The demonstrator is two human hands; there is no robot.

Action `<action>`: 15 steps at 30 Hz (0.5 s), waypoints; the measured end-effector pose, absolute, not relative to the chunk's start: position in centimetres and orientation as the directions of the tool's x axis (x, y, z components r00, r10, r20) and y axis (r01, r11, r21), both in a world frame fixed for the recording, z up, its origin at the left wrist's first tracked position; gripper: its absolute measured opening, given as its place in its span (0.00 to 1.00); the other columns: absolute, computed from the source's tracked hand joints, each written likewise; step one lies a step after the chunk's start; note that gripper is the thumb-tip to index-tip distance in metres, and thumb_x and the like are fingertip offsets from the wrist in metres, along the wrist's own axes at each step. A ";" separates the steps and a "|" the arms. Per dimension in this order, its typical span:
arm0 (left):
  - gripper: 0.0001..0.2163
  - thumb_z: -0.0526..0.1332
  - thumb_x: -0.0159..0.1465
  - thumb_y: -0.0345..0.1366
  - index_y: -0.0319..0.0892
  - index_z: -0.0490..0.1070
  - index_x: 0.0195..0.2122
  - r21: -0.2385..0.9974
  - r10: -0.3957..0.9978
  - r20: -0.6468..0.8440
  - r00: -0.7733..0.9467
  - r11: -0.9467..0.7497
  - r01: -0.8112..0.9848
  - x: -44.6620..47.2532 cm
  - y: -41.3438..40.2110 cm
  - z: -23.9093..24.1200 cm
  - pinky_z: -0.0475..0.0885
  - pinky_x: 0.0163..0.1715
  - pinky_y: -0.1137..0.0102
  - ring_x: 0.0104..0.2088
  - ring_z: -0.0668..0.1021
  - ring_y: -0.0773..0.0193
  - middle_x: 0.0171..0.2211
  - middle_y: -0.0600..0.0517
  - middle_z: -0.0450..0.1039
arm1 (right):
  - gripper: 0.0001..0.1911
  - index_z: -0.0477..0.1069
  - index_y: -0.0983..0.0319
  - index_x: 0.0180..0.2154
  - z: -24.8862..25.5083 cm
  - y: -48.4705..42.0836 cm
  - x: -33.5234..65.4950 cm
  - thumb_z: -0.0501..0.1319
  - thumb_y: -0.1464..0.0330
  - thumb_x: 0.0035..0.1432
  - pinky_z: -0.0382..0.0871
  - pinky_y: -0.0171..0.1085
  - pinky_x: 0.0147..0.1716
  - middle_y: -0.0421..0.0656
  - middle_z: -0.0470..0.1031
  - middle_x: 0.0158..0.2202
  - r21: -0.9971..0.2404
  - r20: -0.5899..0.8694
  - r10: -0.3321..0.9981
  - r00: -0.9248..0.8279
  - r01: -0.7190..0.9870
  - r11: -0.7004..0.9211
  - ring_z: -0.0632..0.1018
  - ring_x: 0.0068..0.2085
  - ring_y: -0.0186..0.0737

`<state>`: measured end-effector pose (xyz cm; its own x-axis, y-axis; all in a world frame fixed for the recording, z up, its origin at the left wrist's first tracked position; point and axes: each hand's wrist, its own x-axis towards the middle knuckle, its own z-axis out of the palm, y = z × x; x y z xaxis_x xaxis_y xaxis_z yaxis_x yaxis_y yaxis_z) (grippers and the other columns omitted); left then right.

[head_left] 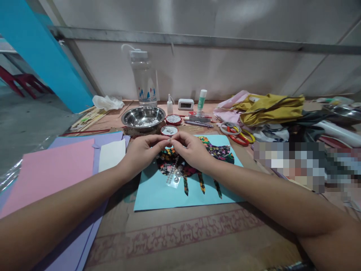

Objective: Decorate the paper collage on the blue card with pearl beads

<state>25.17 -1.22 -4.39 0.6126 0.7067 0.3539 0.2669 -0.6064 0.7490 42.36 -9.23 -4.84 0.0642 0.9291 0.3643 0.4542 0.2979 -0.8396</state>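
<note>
My left hand point(145, 150) and my right hand point(191, 150) meet fingertip to fingertip above a light blue sheet point(152, 194). Both pinch something tiny between them that I cannot make out. On the sheet lies a dark floral paper cutout point(217, 152) with several dangling strips. A small clear strip of pearl beads point(173, 176) rests on the cutout just below my hands. A round red-rimmed dish of white bits point(169, 130) sits right behind my fingertips.
A steel bowl point(143, 116), a second red dish point(173, 119), glue bottles point(202, 99), a small clock point(185, 104) and a water bottle point(144, 81) stand behind. Pink and purple sheets point(47, 169) lie left. Scissors point(239, 136) and yellow cloth point(270, 109) lie right.
</note>
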 end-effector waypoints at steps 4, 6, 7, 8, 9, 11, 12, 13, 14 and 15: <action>0.13 0.64 0.63 0.47 0.44 0.80 0.40 0.837 0.718 0.298 0.629 -0.513 0.189 25.3 -0.9 -4.3 0.78 0.39 0.65 0.38 0.82 0.58 0.38 0.49 0.83 | 0.09 0.70 0.60 0.36 -5.1 -9.2 42.5 0.56 0.63 0.65 0.61 0.34 0.30 0.35 0.67 0.25 -0.872 0.346 0.937 0.037 0.381 0.307 0.69 0.28 0.33; 0.12 0.64 0.63 0.47 0.44 0.80 0.40 0.865 0.718 0.281 0.637 -0.478 0.156 25.4 -0.7 -4.4 0.78 0.37 0.66 0.36 0.82 0.59 0.37 0.49 0.83 | 0.12 0.70 0.61 0.36 -5.2 -9.1 42.5 0.54 0.61 0.67 0.61 0.34 0.28 0.35 0.66 0.23 -0.895 0.341 0.940 0.018 0.312 0.319 0.68 0.26 0.32; 0.12 0.64 0.64 0.47 0.44 0.79 0.40 0.874 0.718 0.275 0.640 -0.463 0.144 25.4 -0.7 -4.4 0.78 0.36 0.67 0.35 0.82 0.60 0.37 0.49 0.83 | 0.14 0.71 0.61 0.36 -5.3 -9.1 42.6 0.52 0.60 0.68 0.61 0.34 0.28 0.35 0.66 0.23 -0.904 0.342 0.940 0.020 0.281 0.323 0.68 0.26 0.32; 0.13 0.63 0.64 0.47 0.44 0.79 0.40 0.881 0.718 0.269 0.642 -0.452 0.137 25.4 -0.7 -4.5 0.77 0.35 0.67 0.35 0.81 0.61 0.36 0.49 0.83 | 0.16 0.71 0.61 0.36 -5.3 -9.1 42.6 0.51 0.59 0.69 0.62 0.34 0.29 0.36 0.66 0.23 -0.909 0.343 0.939 0.030 0.262 0.324 0.68 0.26 0.32; 0.13 0.63 0.64 0.47 0.44 0.79 0.41 0.885 0.718 0.265 0.643 -0.446 0.134 25.4 -0.7 -4.6 0.77 0.35 0.68 0.34 0.81 0.62 0.36 0.49 0.82 | 0.17 0.72 0.61 0.36 -5.3 -9.0 42.7 0.50 0.58 0.69 0.62 0.34 0.29 0.36 0.67 0.23 -0.912 0.345 0.937 0.051 0.255 0.322 0.69 0.26 0.32; 0.14 0.63 0.65 0.47 0.44 0.79 0.43 0.882 0.719 0.263 0.644 -0.450 0.143 25.5 -0.7 -4.7 0.77 0.35 0.68 0.34 0.81 0.62 0.35 0.50 0.82 | 0.14 0.71 0.61 0.37 -5.3 -8.9 42.8 0.54 0.59 0.67 0.63 0.34 0.29 0.36 0.68 0.25 -0.912 0.359 0.928 0.105 0.251 0.324 0.69 0.27 0.33; 0.14 0.62 0.65 0.48 0.44 0.78 0.43 0.876 0.717 0.267 0.644 -0.459 0.148 25.5 -0.8 -4.7 0.76 0.35 0.68 0.34 0.81 0.62 0.34 0.50 0.82 | 0.11 0.71 0.61 0.39 -5.3 -8.9 42.8 0.57 0.60 0.65 0.63 0.34 0.30 0.37 0.69 0.26 -0.909 0.371 0.921 0.120 0.249 0.334 0.70 0.28 0.33; 0.14 0.62 0.65 0.48 0.43 0.78 0.43 0.869 0.713 0.273 0.646 -0.471 0.153 25.5 -0.8 -4.7 0.76 0.35 0.68 0.34 0.80 0.62 0.34 0.50 0.81 | 0.08 0.71 0.60 0.40 -5.3 -8.8 42.9 0.60 0.63 0.63 0.65 0.34 0.32 0.37 0.71 0.28 -0.904 0.384 0.916 0.115 0.247 0.348 0.71 0.30 0.33; 0.14 0.62 0.65 0.48 0.43 0.78 0.42 0.861 0.708 0.280 0.649 -0.483 0.156 25.5 -0.8 -4.7 0.76 0.35 0.68 0.33 0.80 0.62 0.33 0.50 0.81 | 0.08 0.72 0.60 0.42 -5.3 -8.7 42.9 0.61 0.65 0.62 0.67 0.35 0.35 0.38 0.73 0.31 -0.900 0.392 0.915 0.092 0.243 0.362 0.73 0.32 0.34; 0.14 0.61 0.65 0.48 0.43 0.78 0.41 0.855 0.700 0.286 0.654 -0.495 0.157 25.4 -0.8 -4.7 0.75 0.34 0.68 0.32 0.80 0.62 0.32 0.51 0.81 | 0.09 0.73 0.59 0.44 -5.3 -8.7 42.9 0.62 0.66 0.62 0.68 0.36 0.38 0.39 0.74 0.34 -0.897 0.394 0.917 0.058 0.240 0.370 0.74 0.35 0.35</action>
<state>25.43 -0.85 -4.70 0.6542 0.7004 0.2855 0.1566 -0.4947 0.8548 42.95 -8.71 -5.27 0.0578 0.9173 0.3940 0.2399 0.3704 -0.8974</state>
